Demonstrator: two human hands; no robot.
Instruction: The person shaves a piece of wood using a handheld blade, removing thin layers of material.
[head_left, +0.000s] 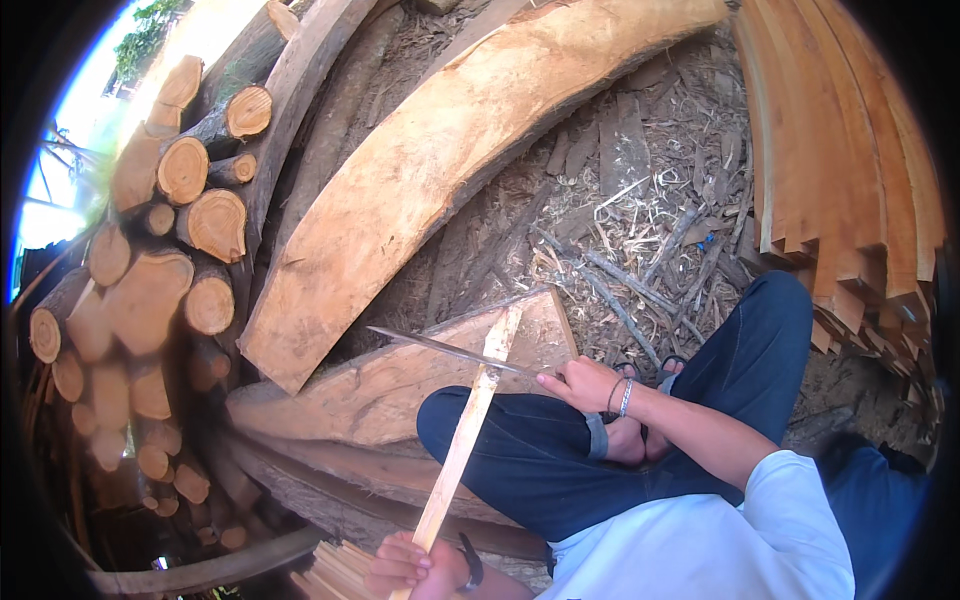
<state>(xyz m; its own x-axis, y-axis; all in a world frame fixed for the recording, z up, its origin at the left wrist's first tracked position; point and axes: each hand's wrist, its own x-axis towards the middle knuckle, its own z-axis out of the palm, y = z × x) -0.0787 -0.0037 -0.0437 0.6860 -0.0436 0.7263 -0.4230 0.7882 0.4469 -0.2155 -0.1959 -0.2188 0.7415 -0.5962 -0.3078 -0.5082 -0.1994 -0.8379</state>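
My left hand (412, 566), at the bottom edge, is closed around the lower end of a pale, narrow wooden strip (458, 450). The strip slants up and away past my bent knee, and its far end lies over a broad slab of wood (400, 375). My right hand (583, 384) grips a knife, its handle mostly hidden by the fingers. Its long thin blade (420, 339) points left and crosses the strip near a dark knot. Beside my left hand lies a bundle of similar pale strips (335, 572).
Cut logs (183, 172) are stacked at the left. A long curved plank (480, 115) stretches across the far ground. Stacked orange-brown boards (830, 130) stand at the far right. Bark, shavings and sticks (630, 285) litter the ground. Another dark-clothed leg (870, 510) shows at the lower right.
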